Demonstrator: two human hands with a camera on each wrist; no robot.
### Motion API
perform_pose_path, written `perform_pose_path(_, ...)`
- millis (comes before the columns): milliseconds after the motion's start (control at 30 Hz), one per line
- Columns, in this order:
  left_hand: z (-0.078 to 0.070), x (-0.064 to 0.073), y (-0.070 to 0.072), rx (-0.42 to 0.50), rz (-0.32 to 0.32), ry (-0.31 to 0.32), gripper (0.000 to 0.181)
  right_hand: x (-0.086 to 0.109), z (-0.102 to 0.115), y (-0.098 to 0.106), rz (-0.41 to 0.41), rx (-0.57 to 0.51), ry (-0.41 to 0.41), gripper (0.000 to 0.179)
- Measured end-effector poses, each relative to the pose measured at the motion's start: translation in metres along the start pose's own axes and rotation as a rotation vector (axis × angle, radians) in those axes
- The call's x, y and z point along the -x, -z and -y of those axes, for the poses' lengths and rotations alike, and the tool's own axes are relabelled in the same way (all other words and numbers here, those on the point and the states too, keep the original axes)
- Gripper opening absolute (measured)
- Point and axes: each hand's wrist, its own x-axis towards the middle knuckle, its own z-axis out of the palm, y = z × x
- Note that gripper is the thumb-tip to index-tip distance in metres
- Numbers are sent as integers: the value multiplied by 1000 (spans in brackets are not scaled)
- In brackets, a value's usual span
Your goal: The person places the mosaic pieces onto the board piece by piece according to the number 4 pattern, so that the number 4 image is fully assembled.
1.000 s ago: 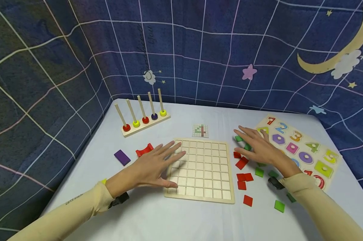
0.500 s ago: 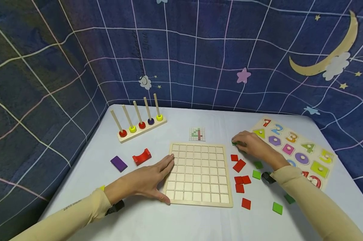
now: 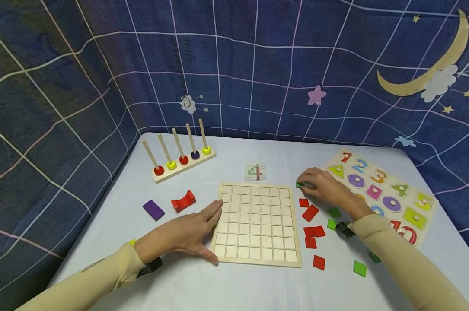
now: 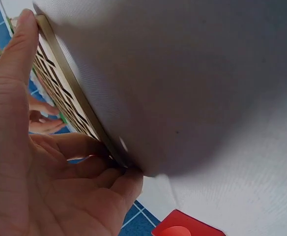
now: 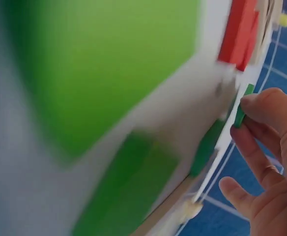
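My left hand (image 3: 191,231) rests against the left edge of a wooden grid board (image 3: 257,224). Its thumb touches the board's near left corner, and the other fingers lie along the side, as the left wrist view also shows. Just beyond the board's far right corner, my right hand (image 3: 321,185) pinches a green square tile (image 5: 243,106) between thumb and fingertip. Red tiles (image 3: 310,213) lie scattered along the board's right side. Further right are loose green tiles (image 3: 360,268), partly hidden by the right forearm. A small printed grid card (image 3: 255,172) lies behind the board.
At the back left stands a peg rack (image 3: 184,166) with coloured rings. A red arched block (image 3: 183,201) and a purple block (image 3: 154,210) lie left of the board. A number and shape puzzle (image 3: 382,190) reaches under the right forearm. A dark patterned curtain (image 3: 234,69) hangs behind.
My left hand has moved from over the board to its left edge. The right hand has lowered, closed its fingers on a green tile and shifted slightly left with it.
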Motion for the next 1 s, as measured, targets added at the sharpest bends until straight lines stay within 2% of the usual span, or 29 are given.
perform_pose_path(233, -1, 0, 1, -29, 9, 8, 137, -21, 25, -7, 9, -45, 46, 19)
perform_pose_path(433, -2, 1, 2, -24, 18, -1, 136, -34, 41, -20, 29, -54, 127, 20)
perform_pose_path(733, -3, 1, 4, -17, 34, 2, 136, -48, 54, -34, 31, -38, 256, 18)
perform_pose_path(1000, -2, 1, 4, 3, 38, 3, 136, -54, 61, -39, 51, -22, 253, 15)
